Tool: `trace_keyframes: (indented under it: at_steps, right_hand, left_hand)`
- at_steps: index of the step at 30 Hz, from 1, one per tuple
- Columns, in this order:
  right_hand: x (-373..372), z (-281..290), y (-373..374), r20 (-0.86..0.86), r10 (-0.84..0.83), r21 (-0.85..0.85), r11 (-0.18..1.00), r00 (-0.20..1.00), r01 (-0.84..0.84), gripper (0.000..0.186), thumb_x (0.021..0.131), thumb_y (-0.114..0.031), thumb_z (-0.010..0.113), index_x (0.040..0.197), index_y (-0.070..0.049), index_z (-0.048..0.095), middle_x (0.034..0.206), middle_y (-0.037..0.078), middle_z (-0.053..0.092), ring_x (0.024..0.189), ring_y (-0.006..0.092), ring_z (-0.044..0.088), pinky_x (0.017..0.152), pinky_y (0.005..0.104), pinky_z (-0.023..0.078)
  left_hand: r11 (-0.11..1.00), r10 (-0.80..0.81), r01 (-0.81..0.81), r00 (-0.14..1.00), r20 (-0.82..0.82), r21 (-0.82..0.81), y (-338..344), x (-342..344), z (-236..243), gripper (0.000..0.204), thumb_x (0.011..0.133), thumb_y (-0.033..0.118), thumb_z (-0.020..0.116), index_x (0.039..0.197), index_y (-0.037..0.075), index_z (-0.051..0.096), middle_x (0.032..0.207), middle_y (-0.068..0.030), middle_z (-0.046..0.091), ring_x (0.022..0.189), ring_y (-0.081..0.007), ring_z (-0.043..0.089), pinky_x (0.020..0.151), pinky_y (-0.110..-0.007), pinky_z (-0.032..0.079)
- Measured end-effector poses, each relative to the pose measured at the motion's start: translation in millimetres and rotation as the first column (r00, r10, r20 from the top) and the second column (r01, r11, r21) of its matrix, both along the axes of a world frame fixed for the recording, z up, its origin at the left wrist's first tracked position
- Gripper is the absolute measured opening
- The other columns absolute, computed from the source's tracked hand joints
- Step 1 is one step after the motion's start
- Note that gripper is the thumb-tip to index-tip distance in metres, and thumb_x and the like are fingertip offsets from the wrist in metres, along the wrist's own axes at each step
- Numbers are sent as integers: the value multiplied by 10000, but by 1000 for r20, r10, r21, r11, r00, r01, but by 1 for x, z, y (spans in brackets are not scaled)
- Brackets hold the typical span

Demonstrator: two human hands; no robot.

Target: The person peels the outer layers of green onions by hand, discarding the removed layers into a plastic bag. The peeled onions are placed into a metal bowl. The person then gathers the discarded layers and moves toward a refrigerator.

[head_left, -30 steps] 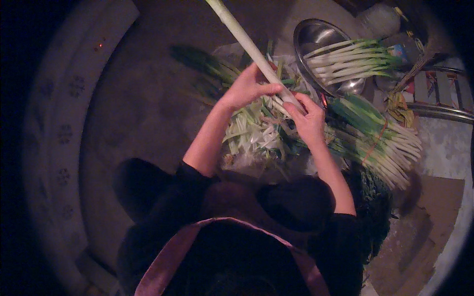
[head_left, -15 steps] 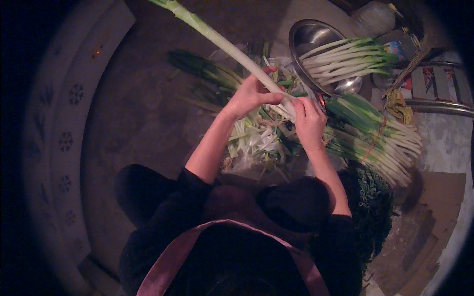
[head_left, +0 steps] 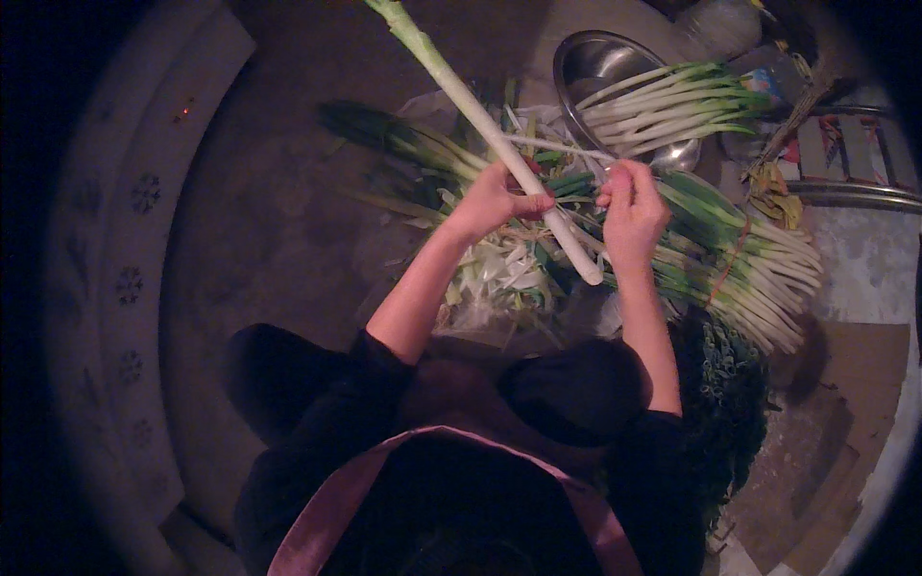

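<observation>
My left hand (head_left: 492, 204) is wrapped round a long, thick scallion (head_left: 473, 108) near its lower part. The stalk slants from the upper left down to its white root end, which points toward me. A thin pale strip of outer skin (head_left: 559, 147) stretches from the stalk to my right hand (head_left: 635, 213), whose fingers are pinched on its end. Below the stalk lies a heap of peeled skins and trimmings (head_left: 504, 278). Unpeeled scallions (head_left: 399, 137) with dark leaves lie behind my left hand.
At the upper right, a steel bowl (head_left: 567, 72) holds a row of cleaned scallions (head_left: 663, 106). A tied scallion bundle (head_left: 759, 259) lies right of my right hand. Dark curly greens (head_left: 725, 394) sit by my right side, near flattened cardboard (head_left: 864, 374).
My right hand has moved off the scallion's root end, up and to the right, pulling a strip of skin away. The stalk has tilted steeper in my left hand.
</observation>
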State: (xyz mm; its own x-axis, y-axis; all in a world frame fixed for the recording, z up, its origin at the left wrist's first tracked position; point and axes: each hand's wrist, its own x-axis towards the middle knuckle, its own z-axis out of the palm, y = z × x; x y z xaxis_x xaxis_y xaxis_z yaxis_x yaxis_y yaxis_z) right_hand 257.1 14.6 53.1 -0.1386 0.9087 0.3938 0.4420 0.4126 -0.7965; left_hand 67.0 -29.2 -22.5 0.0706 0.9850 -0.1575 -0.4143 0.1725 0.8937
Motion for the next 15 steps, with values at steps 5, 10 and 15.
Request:
trace_keyframes:
  at_steps: [5,10,15]
  right_hand:
    - [15,27,6,-406,-30,29,999,913,46,215,1065,-182,533,989,0,618,763,34,629,618,99,582,609,265,492]
    - [53,-23,4,-261,-33,-98,995,965,7,263,1070,-222,503,981,-6,624,733,45,627,625,110,570,604,268,437]
    - [73,-62,-6,608,288,-284,949,740,-136,241,976,-225,646,1136,-47,672,878,105,693,829,207,687,733,338,543]
  left_hand:
    - [999,-28,28,1000,9,-46,0,-8,-14,611,838,90,820,1314,-34,459,1091,-169,710,1016,-256,707,851,-383,602]
    - [997,-76,80,988,136,-24,-5,-36,-19,538,862,31,745,1330,33,479,1173,-134,706,1126,-254,674,959,-388,550]
    - [997,-81,76,965,248,31,-8,-64,-20,525,841,17,746,1283,41,464,1169,-159,704,1145,-285,669,1000,-372,521]
